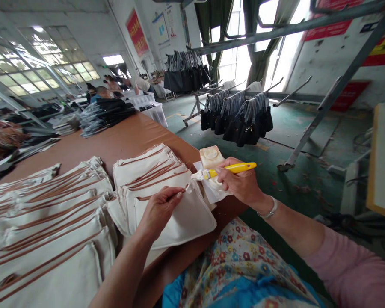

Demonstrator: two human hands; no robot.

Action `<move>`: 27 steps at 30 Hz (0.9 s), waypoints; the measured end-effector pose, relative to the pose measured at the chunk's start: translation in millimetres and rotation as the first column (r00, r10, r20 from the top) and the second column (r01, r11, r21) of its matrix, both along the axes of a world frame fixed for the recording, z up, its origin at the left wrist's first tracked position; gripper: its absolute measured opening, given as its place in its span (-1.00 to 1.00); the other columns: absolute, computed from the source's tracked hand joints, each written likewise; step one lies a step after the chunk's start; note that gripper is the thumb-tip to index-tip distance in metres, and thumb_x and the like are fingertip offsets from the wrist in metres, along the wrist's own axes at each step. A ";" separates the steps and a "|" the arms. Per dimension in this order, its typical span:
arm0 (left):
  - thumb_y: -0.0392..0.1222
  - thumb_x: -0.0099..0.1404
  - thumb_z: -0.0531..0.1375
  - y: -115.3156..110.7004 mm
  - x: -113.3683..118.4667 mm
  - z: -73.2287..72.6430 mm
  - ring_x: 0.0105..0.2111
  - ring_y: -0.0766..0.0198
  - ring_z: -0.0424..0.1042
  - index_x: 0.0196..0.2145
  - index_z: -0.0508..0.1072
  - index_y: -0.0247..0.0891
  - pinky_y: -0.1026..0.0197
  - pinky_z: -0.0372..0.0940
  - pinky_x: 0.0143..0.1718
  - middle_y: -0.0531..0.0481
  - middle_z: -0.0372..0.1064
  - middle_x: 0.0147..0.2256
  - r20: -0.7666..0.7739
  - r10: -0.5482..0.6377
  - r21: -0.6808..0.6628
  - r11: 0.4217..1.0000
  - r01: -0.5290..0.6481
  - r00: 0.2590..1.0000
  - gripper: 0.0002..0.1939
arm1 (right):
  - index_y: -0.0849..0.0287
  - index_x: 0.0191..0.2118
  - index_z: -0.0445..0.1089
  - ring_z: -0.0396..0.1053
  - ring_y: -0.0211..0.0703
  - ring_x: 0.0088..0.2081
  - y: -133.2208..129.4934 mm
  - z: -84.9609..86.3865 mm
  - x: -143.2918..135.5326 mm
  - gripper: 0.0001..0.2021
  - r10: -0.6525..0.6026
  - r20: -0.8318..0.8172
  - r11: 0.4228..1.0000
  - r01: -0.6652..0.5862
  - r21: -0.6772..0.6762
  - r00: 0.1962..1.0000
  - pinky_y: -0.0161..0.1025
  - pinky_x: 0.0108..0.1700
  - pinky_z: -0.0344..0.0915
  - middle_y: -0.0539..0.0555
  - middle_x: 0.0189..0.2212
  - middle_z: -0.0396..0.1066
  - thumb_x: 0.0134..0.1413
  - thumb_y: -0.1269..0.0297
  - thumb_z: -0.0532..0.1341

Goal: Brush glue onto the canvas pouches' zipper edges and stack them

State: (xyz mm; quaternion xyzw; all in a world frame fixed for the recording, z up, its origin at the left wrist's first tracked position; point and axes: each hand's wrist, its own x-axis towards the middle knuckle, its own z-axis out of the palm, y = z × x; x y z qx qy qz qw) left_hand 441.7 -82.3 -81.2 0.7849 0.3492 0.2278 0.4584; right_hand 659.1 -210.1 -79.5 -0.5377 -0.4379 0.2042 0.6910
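My right hand (239, 182) is closed around a yellow-handled brush (235, 168). White paste coats the brush's bristles, which point left, close to the end of a brown strap (179, 191). That strap is pinched between the thumb and fingers of my left hand (162, 208), and its tip looks white. Below lies a stack of cream fabric pieces (186, 218) with brown straps across them. Behind my right hand, a pale square container (211, 156) stands at the table edge by a white sheet (208, 188).
More cream pieces (51, 256) cover the left of the brown table (141, 128). Black bundles (115, 111) lie farther back. Past the table, black bags (248, 124) hang from a metal rack (301, 143). People sit in the far left background.
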 end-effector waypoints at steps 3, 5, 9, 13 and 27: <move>0.05 0.25 0.26 -2.0 -1.4 -0.4 -0.23 0.21 0.45 -0.19 0.64 -0.19 0.25 0.31 -0.20 -0.05 0.49 -0.25 -0.005 -0.025 0.002 1.000 0.025 1.000 -0.69 | 0.19 -0.33 0.39 0.26 -0.36 -0.69 -6.9 1.8 0.2 -0.74 0.026 -0.027 0.999 -0.026 -0.018 0.999 -0.42 -0.66 0.17 -0.06 -0.60 0.40 0.20 0.08 0.28; 0.04 0.24 0.27 -5.6 -2.1 0.0 -0.26 0.21 0.45 -0.21 0.64 -0.20 0.25 0.32 -0.22 -0.05 0.49 -0.27 -0.002 -0.028 0.013 1.000 0.028 1.000 -0.70 | 0.18 -0.35 0.39 0.24 -0.35 -0.70 -10.5 3.0 0.0 -0.74 0.039 -0.023 0.998 -0.040 -0.043 0.999 -0.42 -0.67 0.16 -0.07 -0.62 0.39 0.18 0.07 0.29; -0.02 0.25 0.28 -18.0 -5.3 4.9 -0.31 0.24 0.44 -0.28 0.61 -0.21 0.26 0.31 -0.27 -0.04 0.48 -0.33 0.015 -0.060 0.113 0.992 0.058 0.998 -0.78 | 0.19 -0.36 0.39 0.21 -0.37 -0.69 -8.9 4.6 5.7 -0.76 -0.056 -0.064 0.998 0.055 -0.023 0.996 -0.44 -0.68 0.14 -0.06 -0.62 0.38 0.15 0.11 0.30; -0.05 0.25 0.28 -26.7 -8.8 10.5 -0.33 0.26 0.43 -0.30 0.61 -0.18 0.27 0.30 -0.29 -0.02 0.46 -0.36 0.019 -0.103 0.182 0.978 0.098 0.994 -0.83 | 0.19 -0.43 0.37 0.14 -0.39 -0.72 -5.4 5.6 13.5 -0.79 -0.001 -0.201 1.000 0.000 -0.004 0.980 -0.46 -0.72 0.03 -0.06 -0.66 0.35 0.09 0.19 0.33; -0.01 0.27 0.25 -29.2 -4.2 16.6 -0.32 0.21 0.44 -0.29 0.62 -0.16 0.23 0.31 -0.29 -0.04 0.49 -0.35 -0.038 -0.079 0.211 0.974 0.086 0.996 -0.78 | 0.15 -0.35 0.46 0.26 -0.29 -0.64 -37.9 -5.8 -10.0 -0.83 -0.057 0.218 0.998 0.046 0.051 0.974 -0.34 -0.64 0.17 0.00 -0.54 0.41 0.23 0.19 0.25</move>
